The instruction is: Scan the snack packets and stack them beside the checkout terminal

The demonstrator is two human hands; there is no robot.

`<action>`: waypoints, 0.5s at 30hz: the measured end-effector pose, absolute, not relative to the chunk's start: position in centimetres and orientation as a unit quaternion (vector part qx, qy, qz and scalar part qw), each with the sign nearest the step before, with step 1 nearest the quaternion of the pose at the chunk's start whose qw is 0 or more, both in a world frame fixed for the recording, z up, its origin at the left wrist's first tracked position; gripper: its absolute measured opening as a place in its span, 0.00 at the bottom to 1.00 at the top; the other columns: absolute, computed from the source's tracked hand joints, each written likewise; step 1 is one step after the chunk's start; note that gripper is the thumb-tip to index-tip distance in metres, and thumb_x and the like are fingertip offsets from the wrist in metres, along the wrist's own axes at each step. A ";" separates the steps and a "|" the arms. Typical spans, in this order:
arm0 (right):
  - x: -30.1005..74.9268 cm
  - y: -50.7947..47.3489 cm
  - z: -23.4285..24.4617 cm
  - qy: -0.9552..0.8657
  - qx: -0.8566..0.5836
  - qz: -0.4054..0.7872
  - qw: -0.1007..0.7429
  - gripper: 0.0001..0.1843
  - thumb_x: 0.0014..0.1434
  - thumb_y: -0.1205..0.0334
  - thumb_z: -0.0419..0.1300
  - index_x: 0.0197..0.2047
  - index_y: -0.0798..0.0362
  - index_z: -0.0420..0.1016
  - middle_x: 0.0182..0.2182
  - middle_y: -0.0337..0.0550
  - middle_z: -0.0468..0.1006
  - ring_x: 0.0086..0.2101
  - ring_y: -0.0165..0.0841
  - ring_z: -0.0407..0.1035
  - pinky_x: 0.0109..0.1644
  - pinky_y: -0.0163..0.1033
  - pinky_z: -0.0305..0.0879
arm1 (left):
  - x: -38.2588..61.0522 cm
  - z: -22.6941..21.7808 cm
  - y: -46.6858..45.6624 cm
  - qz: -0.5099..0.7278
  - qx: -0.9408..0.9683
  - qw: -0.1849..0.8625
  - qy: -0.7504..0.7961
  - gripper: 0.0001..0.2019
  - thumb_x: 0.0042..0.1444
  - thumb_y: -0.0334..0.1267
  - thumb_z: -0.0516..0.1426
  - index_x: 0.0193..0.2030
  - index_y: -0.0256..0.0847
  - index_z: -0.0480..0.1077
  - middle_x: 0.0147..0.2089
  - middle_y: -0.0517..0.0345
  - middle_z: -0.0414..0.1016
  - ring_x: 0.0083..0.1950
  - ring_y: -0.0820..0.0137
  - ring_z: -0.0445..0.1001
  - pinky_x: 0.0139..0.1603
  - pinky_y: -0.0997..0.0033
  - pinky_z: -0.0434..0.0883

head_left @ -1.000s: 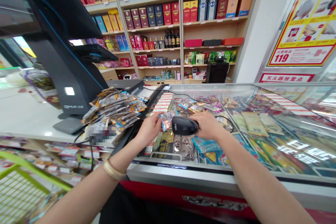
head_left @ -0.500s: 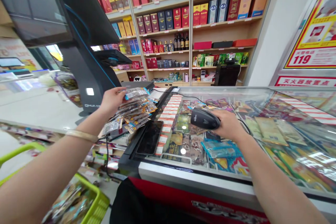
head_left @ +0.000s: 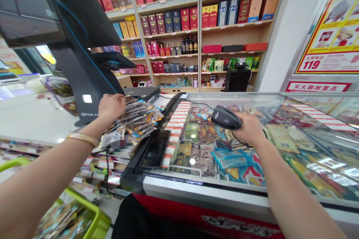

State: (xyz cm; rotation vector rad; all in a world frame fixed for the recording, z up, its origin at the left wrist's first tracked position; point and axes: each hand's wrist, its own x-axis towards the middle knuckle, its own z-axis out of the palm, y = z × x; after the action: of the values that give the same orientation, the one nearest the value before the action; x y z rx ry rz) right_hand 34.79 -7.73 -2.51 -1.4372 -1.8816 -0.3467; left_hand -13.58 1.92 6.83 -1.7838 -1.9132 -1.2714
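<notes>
My right hand (head_left: 248,127) is wrapped round a black barcode scanner (head_left: 226,118), held above the glass lid of the chest freezer (head_left: 207,177). The scanner's head points left. At the left, my left hand (head_left: 112,107) has its fingers curled at the upper left edge of a pile of small clear snack packets (head_left: 140,119). A packet seems pinched in its fingertips, which are partly hidden. The pile lies between the till stand and the freezer. Apart from the pile, one more small packet (head_left: 204,114) with blue ends lies on the glass beside the scanner.
A dark phone (head_left: 156,148) lies on the freezer's left edge beside a strip of price labels (head_left: 176,123). The till (head_left: 84,44) rises at the left. Below it is a green basket (head_left: 98,216) holding packets. The scanner's cable (head_left: 193,101) crosses the glass. Stocked shelves (head_left: 171,33) stand behind.
The blue-ended packet at my left fingertips no longer shows there; that hand is now at the pile's upper left edge. My right hand has moved the scanner slightly right and up.
</notes>
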 end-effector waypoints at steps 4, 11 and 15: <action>36.3 -7.5 -2.5 -0.673 -0.603 -0.160 0.399 0.17 0.47 0.57 0.60 0.41 0.50 0.79 0.35 0.47 0.82 0.37 0.45 0.76 0.39 0.42 0.67 | -7.5 6.0 0.6 -0.424 -0.702 0.139 -0.555 0.12 0.57 0.42 0.56 0.43 0.40 0.75 0.43 0.49 0.73 0.53 0.55 0.71 0.59 0.56 0.66; 37.7 -7.4 -2.5 -0.569 -0.655 -0.198 0.456 0.18 0.50 0.48 0.60 0.40 0.50 0.78 0.35 0.51 0.82 0.37 0.47 0.75 0.39 0.44 0.67 | 8.7 0.6 0.8 -0.276 -0.896 -0.016 -0.348 0.19 0.57 0.42 0.58 0.53 0.37 0.74 0.52 0.44 0.72 0.55 0.58 0.70 0.61 0.57 0.66; 37.7 -7.5 -2.3 -0.547 -0.664 -0.202 0.467 0.16 0.51 0.50 0.59 0.38 0.51 0.77 0.33 0.51 0.82 0.36 0.46 0.75 0.39 0.43 0.66 | 17.3 -2.2 1.8 -0.210 -0.926 -0.045 -0.311 0.25 0.55 0.48 0.60 0.59 0.43 0.71 0.61 0.44 0.67 0.63 0.53 0.65 0.65 0.50 0.61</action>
State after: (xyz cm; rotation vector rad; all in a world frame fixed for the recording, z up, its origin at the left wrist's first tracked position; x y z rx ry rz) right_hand 37.75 -7.47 -2.29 -1.6304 -1.3423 -0.4968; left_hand 17.32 1.82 -2.19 -2.9945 -1.0050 -0.6792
